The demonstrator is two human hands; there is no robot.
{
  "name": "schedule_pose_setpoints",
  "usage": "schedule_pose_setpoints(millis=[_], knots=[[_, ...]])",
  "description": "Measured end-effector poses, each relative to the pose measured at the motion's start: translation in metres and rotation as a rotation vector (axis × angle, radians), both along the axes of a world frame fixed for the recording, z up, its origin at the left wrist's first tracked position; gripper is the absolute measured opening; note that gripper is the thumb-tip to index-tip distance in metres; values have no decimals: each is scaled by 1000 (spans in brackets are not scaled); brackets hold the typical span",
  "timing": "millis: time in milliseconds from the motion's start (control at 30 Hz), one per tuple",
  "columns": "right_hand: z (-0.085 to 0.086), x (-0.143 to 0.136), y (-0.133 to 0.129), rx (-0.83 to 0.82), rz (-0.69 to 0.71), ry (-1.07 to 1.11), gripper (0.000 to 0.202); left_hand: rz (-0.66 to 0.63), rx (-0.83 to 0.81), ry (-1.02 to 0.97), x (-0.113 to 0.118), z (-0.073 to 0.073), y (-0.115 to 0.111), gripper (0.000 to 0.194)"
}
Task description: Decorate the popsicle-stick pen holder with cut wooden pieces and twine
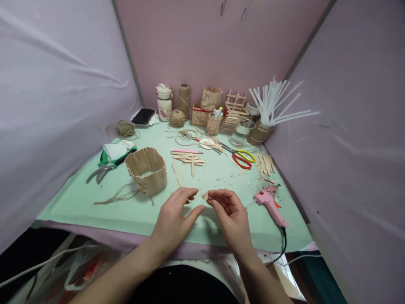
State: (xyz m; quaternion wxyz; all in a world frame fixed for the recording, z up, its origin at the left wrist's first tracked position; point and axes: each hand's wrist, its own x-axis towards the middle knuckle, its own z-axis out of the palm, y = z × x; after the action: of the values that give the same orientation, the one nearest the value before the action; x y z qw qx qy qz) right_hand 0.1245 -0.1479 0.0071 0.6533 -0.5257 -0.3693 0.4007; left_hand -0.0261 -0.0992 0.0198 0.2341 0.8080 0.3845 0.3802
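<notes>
Between thumb and fingertips, my right hand (229, 207) pinches a small pale wood piece (205, 196), probably a bit of craft stick. My left hand (179, 211) is beside it with thumb and fingers apart, and nothing shows between them. Just left of my hands stands a wooden basket (147, 171) made of craft sticks, with twine strands (118, 195) trailing from its base. A pile of craft sticks (190, 158) lies beyond my hands. To the right, a pink glue gun (271, 205) rests on the table with a clear glue stick in its back.
Pruning shears (103, 172) lie at the left; scissors (242, 158) lie back right. More sticks (265, 164) are near the right edge. Along the back stand a white bottle (164, 103), twine ball (177, 118), a clear cup of water (241, 134) and a jar of glue sticks (261, 131).
</notes>
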Motion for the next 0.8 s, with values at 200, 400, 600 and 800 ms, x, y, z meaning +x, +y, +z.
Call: schedule_pose_setpoints(millis=[200, 400, 600, 800], knots=[[-6, -11, -5, 40, 45, -106, 14, 10, -201, -82, 9, -8, 7, 12], [-14, -12, -7, 84, 90, -176, 17, -5, -226, -121, 8, -10, 4, 7], [1, -3, -14, 189, -50, -269, 23, -31, -729, -373, 4, -11, 8, 10], [22, 17, -17, 290, -350, -321, 15, -192, -1597, -952, -6, -13, 18, 10]])
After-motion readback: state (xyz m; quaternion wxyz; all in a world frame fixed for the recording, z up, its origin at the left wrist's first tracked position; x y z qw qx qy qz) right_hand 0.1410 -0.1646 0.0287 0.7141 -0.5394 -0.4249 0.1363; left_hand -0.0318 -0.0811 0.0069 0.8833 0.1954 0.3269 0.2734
